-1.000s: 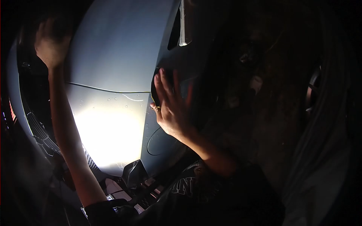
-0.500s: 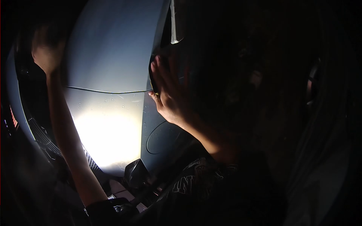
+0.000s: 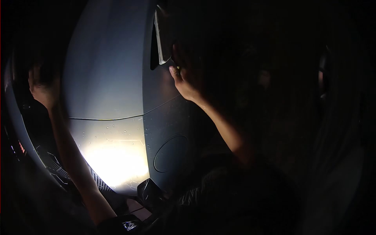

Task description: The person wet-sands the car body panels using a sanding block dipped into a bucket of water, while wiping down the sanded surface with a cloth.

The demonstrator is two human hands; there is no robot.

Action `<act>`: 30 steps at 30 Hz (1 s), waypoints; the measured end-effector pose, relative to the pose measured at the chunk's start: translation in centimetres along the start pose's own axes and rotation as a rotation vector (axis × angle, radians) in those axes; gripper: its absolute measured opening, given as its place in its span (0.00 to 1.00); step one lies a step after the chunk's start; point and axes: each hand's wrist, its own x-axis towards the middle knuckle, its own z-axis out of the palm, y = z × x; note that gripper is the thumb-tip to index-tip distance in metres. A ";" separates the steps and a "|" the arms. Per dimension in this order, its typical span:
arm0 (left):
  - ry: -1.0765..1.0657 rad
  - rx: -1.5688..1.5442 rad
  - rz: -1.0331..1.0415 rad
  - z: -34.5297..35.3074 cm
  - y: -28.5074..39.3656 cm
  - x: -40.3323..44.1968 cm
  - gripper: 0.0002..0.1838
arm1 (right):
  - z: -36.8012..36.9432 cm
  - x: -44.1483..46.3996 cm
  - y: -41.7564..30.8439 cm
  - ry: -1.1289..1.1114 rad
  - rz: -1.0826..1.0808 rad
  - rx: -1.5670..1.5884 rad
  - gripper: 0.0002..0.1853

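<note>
A blue-grey car body panel fills the middle of the view, crossed by a thin dark seam. My right hand is at the panel's darker right side, just below and right of a narrow pale-edged opening or lamp. Its thumb shows beside a small yellow bit of something held against the palm; the held thing is mostly hidden in the dark. Over on the left, my left hand rests with fingers extended on or near a dark surface beside the panel. Nothing shows in it.
Bright light glares on the lower panel, where water drops are visible. A round outline is set in the shaded side. Near the bottom stands a dark angular part. Deep shadow hides most of the right side.
My right hand has moved up and right relative to the seam, toward the pale-edged opening. The panel and my left hand appear lower in view, as the camera has shifted.
</note>
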 end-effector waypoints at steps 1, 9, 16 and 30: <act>0.006 -0.004 0.005 0.1 -0.2 0.0 0.23 | -0.4 3.0 1.2 -0.432 0.402 0.315 0.25; 0.031 -0.018 -0.025 -0.2 0.9 -0.2 0.28 | 1.2 -8.4 -2.4 -0.190 -0.105 0.192 0.42; -0.029 -0.060 0.014 -0.7 0.6 -0.2 0.22 | 3.0 10.3 6.6 0.043 -0.083 0.214 0.32; -0.084 -0.090 -0.010 -1.3 1.0 0.5 0.13 | 5.0 10.5 7.8 0.019 0.199 0.311 0.37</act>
